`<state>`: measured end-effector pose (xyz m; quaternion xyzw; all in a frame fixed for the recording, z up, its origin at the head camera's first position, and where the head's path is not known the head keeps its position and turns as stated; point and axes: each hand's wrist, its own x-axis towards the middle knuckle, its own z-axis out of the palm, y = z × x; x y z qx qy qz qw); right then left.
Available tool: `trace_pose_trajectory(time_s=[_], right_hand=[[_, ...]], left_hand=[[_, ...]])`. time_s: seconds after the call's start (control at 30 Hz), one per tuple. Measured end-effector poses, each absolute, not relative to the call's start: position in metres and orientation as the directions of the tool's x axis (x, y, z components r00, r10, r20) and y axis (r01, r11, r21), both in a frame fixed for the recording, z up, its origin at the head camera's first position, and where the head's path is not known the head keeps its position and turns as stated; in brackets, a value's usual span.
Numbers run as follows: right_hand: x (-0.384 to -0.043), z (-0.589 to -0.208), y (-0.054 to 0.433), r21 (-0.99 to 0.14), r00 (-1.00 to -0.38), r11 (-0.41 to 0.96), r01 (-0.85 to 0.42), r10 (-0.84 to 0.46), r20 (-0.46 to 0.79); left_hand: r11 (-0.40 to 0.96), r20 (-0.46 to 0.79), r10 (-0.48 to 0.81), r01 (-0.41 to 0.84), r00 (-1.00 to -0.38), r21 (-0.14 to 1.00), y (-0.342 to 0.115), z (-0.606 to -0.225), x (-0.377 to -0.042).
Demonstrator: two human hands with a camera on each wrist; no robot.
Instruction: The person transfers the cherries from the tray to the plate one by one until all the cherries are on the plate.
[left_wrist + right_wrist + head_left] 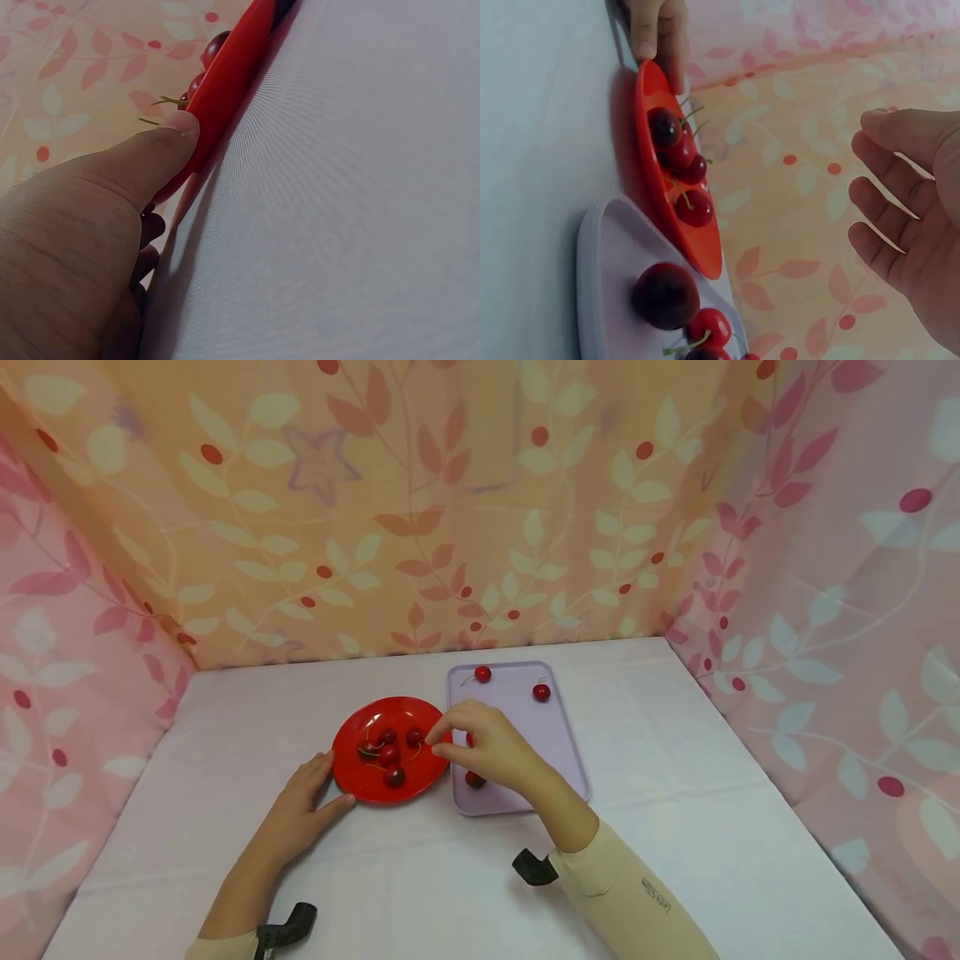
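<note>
1. Red plate [425, 770] left of centre: the left hand [302, 806] rested thumb and relaxed fingers against its rim.
2. Mid-frame, the right hand [493, 746] hung loosely curved, grasping nothing visible.
3. Stemmed cherries [394, 776] lay clustered on the plate.
4. Other cherries [542, 692] lay on the lilac tray [551, 743] just right of centre.
5. White tablecloth [675, 777] spread beneath; floral fabric [480, 527] filled the frame's top.

A round red plate [352, 782] with several glossy, stemmed cherries [394, 776] lies just beside a lilac rectangular tray [536, 735] with other cherries [542, 693], toward the tabletop's [675, 760] far edge.
</note>
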<state>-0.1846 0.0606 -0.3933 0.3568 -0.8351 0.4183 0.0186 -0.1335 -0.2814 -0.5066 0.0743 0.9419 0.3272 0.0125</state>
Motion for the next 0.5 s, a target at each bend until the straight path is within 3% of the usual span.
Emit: trace_pose_trajectory(time_s=[0.2,0.5], right_hand=[[-0.181,-0.399,0.071,-0.651,-0.749,0.435,-0.622,-0.573,0.332],[-0.188,-0.411,0.099,-0.68,-0.807,0.509,-0.528,-0.55,0.215]], left_hand=[[0.759,0.04,0.16,0.149,-0.986,0.633,-0.284,-0.505,-0.134],[0.764,0.038,0.151,0.141,-0.988,0.63,-0.28,-0.507,-0.133]])
